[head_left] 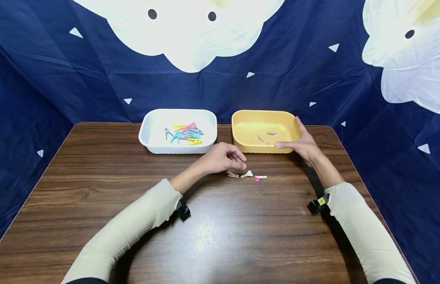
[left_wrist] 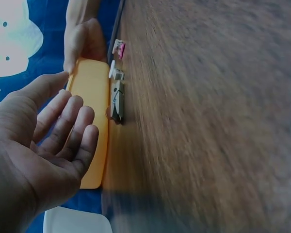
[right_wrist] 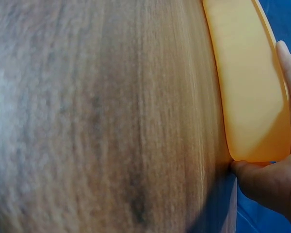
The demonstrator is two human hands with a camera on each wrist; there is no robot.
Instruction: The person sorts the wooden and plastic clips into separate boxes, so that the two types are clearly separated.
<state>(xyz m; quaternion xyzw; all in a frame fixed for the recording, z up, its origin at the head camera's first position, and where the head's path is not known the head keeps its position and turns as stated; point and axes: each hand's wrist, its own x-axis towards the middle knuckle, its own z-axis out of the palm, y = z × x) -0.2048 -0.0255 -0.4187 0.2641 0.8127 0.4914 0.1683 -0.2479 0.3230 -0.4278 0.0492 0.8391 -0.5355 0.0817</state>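
Observation:
My left hand (head_left: 223, 158) hovers over the table just in front of the gap between the two bins, its fingers loosely bent with nothing between them. Below its fingertips lie three small wooden clothespins: one with an orange-red bit (head_left: 233, 174), one with a white heart (head_left: 247, 174) and one with a pink ornament (head_left: 260, 178). With my right hand (head_left: 305, 145) I hold the near right corner of the yellow bin (head_left: 248, 149), thumb on the front rim and fingers along the right side. Small wooden clothespins (head_left: 272, 134) lie inside that bin.
Left of the yellow bin stands a white bin (head_left: 149, 142) holding several coloured plastic clothespins (head_left: 189, 134). Both bins sit at the back edge of the brown wooden table (head_left: 220, 236), against a dark blue cloth (head_left: 220, 90) with white clouds.

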